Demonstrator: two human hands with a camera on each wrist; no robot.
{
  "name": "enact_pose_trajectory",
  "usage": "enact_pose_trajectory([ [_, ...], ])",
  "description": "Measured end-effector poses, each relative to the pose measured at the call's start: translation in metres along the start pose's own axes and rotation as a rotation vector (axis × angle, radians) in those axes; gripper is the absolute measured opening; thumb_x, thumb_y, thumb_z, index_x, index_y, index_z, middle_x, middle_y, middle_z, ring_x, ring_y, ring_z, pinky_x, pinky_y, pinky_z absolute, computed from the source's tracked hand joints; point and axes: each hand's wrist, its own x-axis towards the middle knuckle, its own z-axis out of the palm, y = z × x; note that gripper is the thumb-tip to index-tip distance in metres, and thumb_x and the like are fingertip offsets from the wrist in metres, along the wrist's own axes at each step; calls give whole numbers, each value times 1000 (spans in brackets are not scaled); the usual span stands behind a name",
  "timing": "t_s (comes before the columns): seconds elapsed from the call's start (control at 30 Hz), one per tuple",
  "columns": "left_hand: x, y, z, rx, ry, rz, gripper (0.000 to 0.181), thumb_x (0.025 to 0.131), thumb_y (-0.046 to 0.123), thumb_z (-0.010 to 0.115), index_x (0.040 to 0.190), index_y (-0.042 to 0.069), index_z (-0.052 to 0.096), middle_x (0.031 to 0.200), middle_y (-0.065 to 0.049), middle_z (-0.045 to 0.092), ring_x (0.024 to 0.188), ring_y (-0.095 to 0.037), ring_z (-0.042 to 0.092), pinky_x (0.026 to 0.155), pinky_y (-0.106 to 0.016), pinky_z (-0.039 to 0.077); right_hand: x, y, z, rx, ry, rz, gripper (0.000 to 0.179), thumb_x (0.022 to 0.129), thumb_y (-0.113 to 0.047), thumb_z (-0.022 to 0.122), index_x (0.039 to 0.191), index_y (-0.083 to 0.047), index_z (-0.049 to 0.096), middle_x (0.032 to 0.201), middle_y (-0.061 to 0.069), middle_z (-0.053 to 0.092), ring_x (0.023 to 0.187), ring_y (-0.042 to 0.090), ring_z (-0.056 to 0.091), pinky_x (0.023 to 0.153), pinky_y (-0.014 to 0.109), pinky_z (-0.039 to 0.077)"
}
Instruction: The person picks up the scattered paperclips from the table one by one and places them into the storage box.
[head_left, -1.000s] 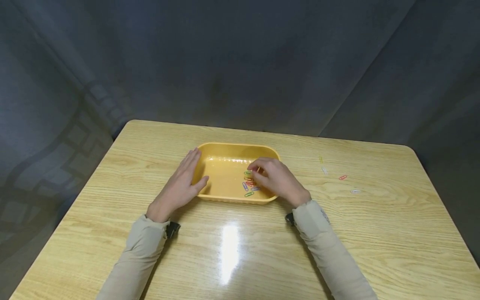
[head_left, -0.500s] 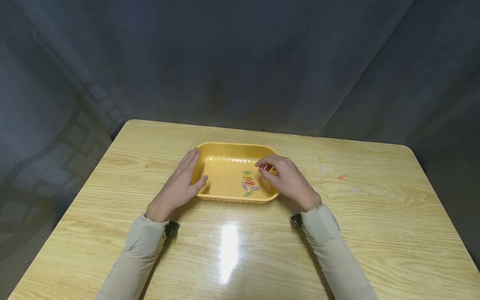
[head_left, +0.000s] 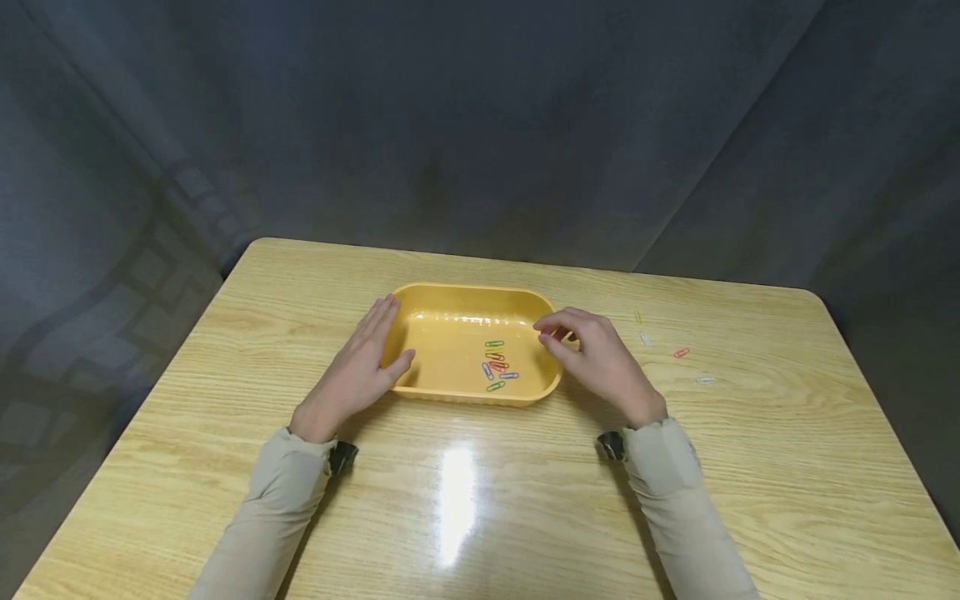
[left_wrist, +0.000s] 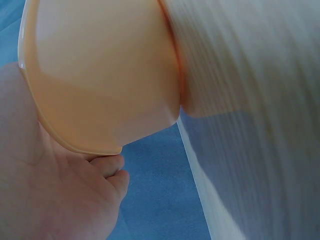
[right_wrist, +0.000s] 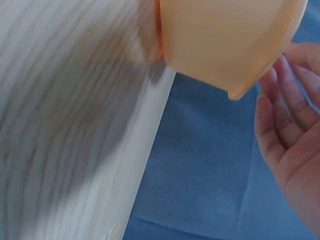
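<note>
A yellow plastic tray [head_left: 465,397] sits on the wooden table in the head view. My left hand [head_left: 352,367] rests along its left rim, fingers straight and thumb reaching over the edge. In the left wrist view, that hand [left_wrist: 60,185] touches the rim of the tray [left_wrist: 110,70] from outside. Several coloured paper clips [head_left: 495,365] lie in the right half of the tray. My right hand [head_left: 603,362] hovers by the right rim with loosely bent fingers, and nothing shows between them. In the right wrist view, its fingertips lie close to the tray wall [right_wrist: 220,45].
Several more paper clips are scattered on the table [head_left: 750,467] to the right: a yellow one [head_left: 639,317], a red one [head_left: 681,353] and white ones [head_left: 706,380]. Dark curtains [head_left: 480,133] hang behind the table's far edge.
My right hand has drawn back rightward from above the paper clips in the tray to the right rim. The left hand stays on the left rim.
</note>
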Motion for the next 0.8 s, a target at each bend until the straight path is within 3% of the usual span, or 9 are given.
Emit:
enact_pose_trajectory([
  [0.43, 0, 1, 1, -17, -12, -11, 81, 101, 36, 52, 160, 5, 6, 168, -11, 2, 156, -33, 3, 127, -52, 9, -20, 20, -17, -32, 56, 24, 17, 95, -13, 67, 109, -5, 72, 101, 6, 72, 89, 19, 66, 81, 41, 57],
  [0.8, 0, 3, 0, -10, -7, -14, 79, 101, 34, 52, 159, 4, 7, 168, -10, 3, 156, -33, 3, 127, -52, 10, -48, 37, -38, -115, 107, 83, 19, 96, -15, 65, 111, -5, 71, 98, 4, 72, 88, 17, 64, 80, 38, 53],
])
